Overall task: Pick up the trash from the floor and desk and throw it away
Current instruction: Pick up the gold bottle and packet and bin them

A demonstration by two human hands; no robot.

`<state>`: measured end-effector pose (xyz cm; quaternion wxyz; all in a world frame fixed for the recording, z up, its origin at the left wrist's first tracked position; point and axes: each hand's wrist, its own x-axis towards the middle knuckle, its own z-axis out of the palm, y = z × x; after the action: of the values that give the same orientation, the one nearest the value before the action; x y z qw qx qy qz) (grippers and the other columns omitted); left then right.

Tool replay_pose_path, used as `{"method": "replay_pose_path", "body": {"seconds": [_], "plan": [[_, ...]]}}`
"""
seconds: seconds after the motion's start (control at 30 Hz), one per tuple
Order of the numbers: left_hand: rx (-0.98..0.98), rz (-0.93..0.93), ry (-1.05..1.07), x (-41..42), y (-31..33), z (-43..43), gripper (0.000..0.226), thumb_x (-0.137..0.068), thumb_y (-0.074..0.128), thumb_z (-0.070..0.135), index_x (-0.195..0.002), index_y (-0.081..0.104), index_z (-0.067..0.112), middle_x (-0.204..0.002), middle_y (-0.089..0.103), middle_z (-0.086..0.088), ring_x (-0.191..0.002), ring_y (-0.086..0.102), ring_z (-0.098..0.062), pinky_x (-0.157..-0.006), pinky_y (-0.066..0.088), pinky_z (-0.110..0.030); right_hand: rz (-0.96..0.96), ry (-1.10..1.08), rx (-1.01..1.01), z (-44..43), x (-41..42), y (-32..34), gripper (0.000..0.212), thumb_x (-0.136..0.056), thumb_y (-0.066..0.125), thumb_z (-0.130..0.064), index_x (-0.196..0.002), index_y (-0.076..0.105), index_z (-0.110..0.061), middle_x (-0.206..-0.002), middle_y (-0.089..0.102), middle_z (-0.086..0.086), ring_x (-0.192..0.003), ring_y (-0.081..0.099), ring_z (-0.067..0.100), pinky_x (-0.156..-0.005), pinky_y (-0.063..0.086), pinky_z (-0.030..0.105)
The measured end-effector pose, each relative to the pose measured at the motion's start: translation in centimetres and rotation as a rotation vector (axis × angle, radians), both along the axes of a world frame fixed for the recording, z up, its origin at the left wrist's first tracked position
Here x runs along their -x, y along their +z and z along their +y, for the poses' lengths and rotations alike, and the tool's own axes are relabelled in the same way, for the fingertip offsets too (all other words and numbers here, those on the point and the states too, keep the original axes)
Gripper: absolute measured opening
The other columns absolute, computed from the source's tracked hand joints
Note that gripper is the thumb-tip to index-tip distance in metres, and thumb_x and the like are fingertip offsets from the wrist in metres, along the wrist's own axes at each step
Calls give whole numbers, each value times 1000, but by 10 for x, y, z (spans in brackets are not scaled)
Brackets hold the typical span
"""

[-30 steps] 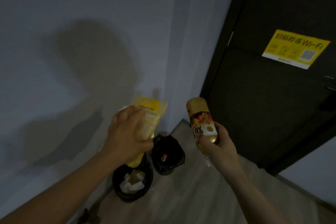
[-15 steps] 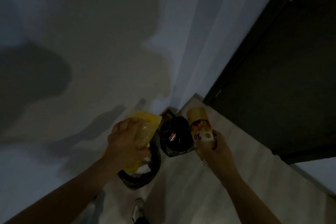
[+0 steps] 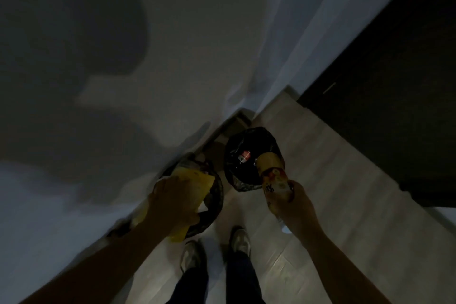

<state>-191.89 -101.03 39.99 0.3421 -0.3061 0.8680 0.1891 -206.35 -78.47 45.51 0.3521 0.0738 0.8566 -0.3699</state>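
Disposal step. Left hand point(image 3: 172, 203) grips yellow snack bag point(image 3: 197, 180) over near bin point(image 3: 217, 202); right hand point(image 3: 294, 205) grips drink bottle point(image 3: 272, 173) over black-lined bin point(image 3: 246, 140). Next, likely: lower, let go.

The yellow packet point(image 3: 197, 180) hides most of the near bin point(image 3: 217, 194); the bottle point(image 3: 274, 175) label seems too blurred to read.
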Motion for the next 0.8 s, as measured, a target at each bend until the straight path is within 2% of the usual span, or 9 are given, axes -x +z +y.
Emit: {"method": "replay_pose_path", "body": {"seconds": [0.13,0.23,0.27,0.33,0.4,0.47,0.57,0.67,0.8], "plan": [[5,-76,22,4,-65,3,104,-63,65,61,-146,14,23,-148,26,-7,-136,28,-33,-108,30,-44,-51,42,-70,2,25,-54,58,-83,69,-31,-132,43,-18,-84,56,-6,-67,56,7,-44,39,16],[-42,-137,-59,6,-111,2,99,-69,63,60,-147,17,20,-149,24,-10,-137,24,-34,-112,26,-43,-59,98,-114,7,40,-94,62,-82,70,-31,-134,41,-15,-97,56,1,-73,53,6,-52,39,18],[-40,-142,-62,7,-125,2,98,-69,62,61,-147,18,21,-149,24,-9,-137,24,-34,-112,26,-44,-63,112,-117,8,43,-105,65,-81,71,-32,-135,40,-14,-101,55,2,-77,55,9,-57,44,21],[-40,-145,-52,12,-152,3,100,-66,61,63,-147,18,22,-148,24,-8,-137,23,-33,-111,28,-47,-97,97,-116,10,50,-129,67,-81,72,-32,-137,39,-14,-109,58,8,-92,61,23,-73,55,37],[-44,-142,-5,17,-177,4,103,-65,63,63,-147,16,22,-149,22,-8,-137,21,-34,-110,28,-49,-132,73,-113,13,58,-153,65,-81,72,-29,-135,40,-15,-112,59,12,-99,61,31,-84,55,44],[-47,-163,31,20,-197,4,106,-65,64,65,-148,13,22,-151,19,-8,-138,18,-36,-111,26,-51,-144,84,-130,16,65,-174,62,-81,71,-28,-135,42,-14,-110,60,12,-97,61,31,-80,55,41],[-10,-202,85,21,-220,2,113,-64,63,71,-149,6,22,-155,13,-8,-142,12,-35,-113,16,-56,-124,156,-181,18,72,-196,62,-82,70,-31,-134,42,-13,-109,57,7,-86,57,19,-59,45,24],[15,-152,95,23,-232,3,109,-63,60,76,-149,13,28,-155,17,-4,-144,12,-30,-113,8,-59,-110,182,-204,21,79,-213,59,-82,70,-32,-130,44,-12,-109,58,9,-90,57,22,-67,46,28],[-81,-21,180,25,-240,5,87,-72,69,58,-143,35,23,-146,39,-4,-135,35,-26,-113,27,-42,-133,246,-284,16,93,-230,57,-84,66,-34,-131,44,-10,-115,60,15,-99,59,31,-78,48,34]]}}
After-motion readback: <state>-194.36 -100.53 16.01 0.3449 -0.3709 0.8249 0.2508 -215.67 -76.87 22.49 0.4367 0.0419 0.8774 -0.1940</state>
